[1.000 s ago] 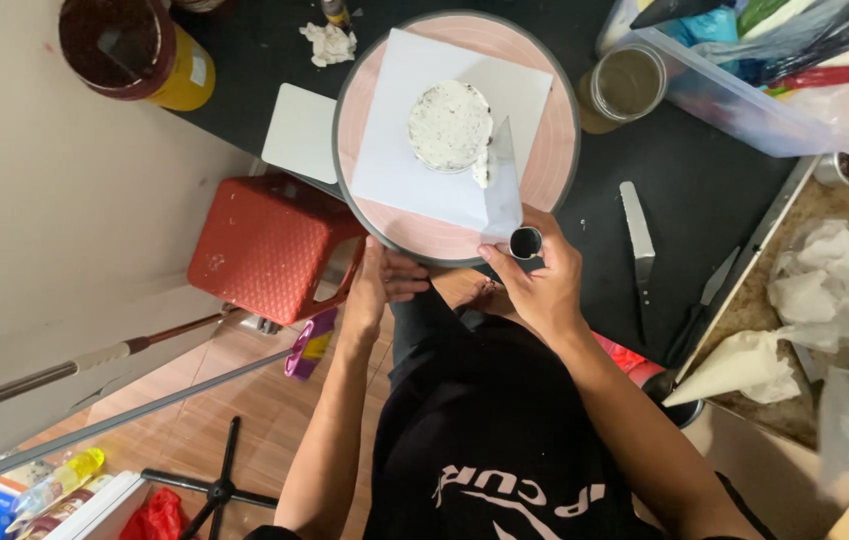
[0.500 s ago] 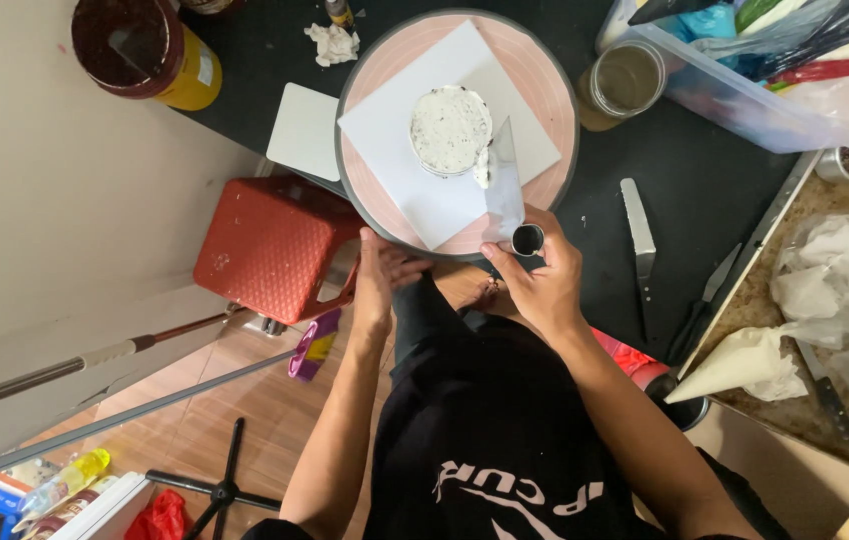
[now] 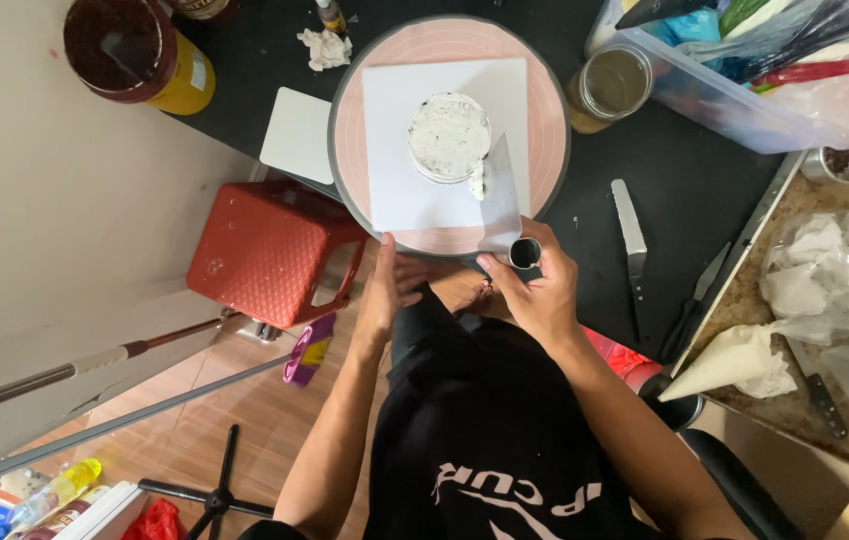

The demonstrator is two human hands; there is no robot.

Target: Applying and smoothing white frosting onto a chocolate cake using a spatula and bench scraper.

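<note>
Currently, largest to smallest:
Black worktop (image 3: 705,190): fills the upper centre and right of the frame.
Red plastic stool (image 3: 270,250): left of centre, below the worktop edge.
Round pink turntable with grey rim (image 3: 545,130): upper centre, on the worktop.
White square board (image 3: 395,150): lies flat on the turntable.
Clear plastic storage box (image 3: 685,90): upper right, filled with tools.
White piping bag (image 3: 735,362): right edge, lying on a tray.
Small round white-frosted cake (image 3: 450,135): centred on the board.
Left hand (image 3: 390,285): open, fingers spread, fingertips touching the near rim of the turntable; holds nothing.
Right hand (image 3: 535,290): closed around the handle of a flat metal scraper (image 3: 502,195).
Scraper: blade stands upright on the board, its edge against the lower right side of the cake.
Glass jar of cloudy liquid (image 3: 610,85): just right of the turntable.
Metal palette knife (image 3: 630,225): lies on the worktop, right of the right hand.
</note>
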